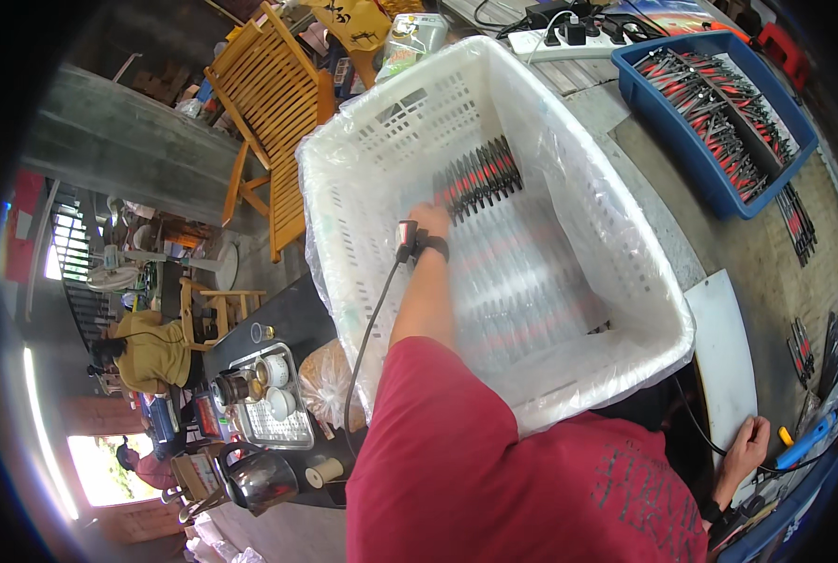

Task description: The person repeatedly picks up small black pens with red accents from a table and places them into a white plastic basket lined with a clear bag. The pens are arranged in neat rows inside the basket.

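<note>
Inside a white plastic crate (607,235) lined with clear film, my left hand (428,220) is at the left end of a row of slim, pointed black-and-red pieces (480,178). Its fingers look curled, but what they hold, if anything, is hidden. More such pieces lie in rows under clear film (513,272) on the crate's floor. My right hand (746,448) is at the lower right, beside a white board (727,347) on the workbench. Its fingers are curled in, and nothing shows in them. Dark bands are on both wrists.
A divided blue bin (644,131) of black-and-red pieces stands at the upper right. A few loose pieces (799,352) lie below it. A cable (370,328) runs from my left wrist. Left of the crate are a tray of cups (292,427), a kettle (259,479) and a wooden chair (269,103).
</note>
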Motion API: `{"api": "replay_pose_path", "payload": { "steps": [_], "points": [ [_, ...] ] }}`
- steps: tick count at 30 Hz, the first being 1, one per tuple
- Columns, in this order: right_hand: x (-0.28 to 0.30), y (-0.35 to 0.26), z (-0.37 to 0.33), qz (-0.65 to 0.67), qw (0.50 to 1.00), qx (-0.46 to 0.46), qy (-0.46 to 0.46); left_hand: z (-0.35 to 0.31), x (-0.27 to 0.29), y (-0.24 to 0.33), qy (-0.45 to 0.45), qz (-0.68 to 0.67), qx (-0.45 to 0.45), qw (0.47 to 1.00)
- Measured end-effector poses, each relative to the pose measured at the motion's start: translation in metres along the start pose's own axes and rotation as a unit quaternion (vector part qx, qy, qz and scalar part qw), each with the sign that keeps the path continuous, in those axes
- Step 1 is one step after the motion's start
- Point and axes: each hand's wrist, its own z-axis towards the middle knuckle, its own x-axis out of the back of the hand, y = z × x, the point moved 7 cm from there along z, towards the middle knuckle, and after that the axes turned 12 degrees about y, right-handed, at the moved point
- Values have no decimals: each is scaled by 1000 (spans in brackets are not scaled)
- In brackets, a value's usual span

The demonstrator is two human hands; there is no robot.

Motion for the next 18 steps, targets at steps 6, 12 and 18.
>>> {"api": "replay_pose_path", "payload": {
  "steps": [6,12,18],
  "points": [
    [0,-1,0,-2,1000,3,3,6,-4,-8,2,-17,-29,999],
    [1,-4,1,-15,1000,26,-1,19,-29,-25,34,-63,-21,997],
    [1,-4,1,-7,1000,23,6,23,-44,-35,-3,-116,45,992]
  ]
}}
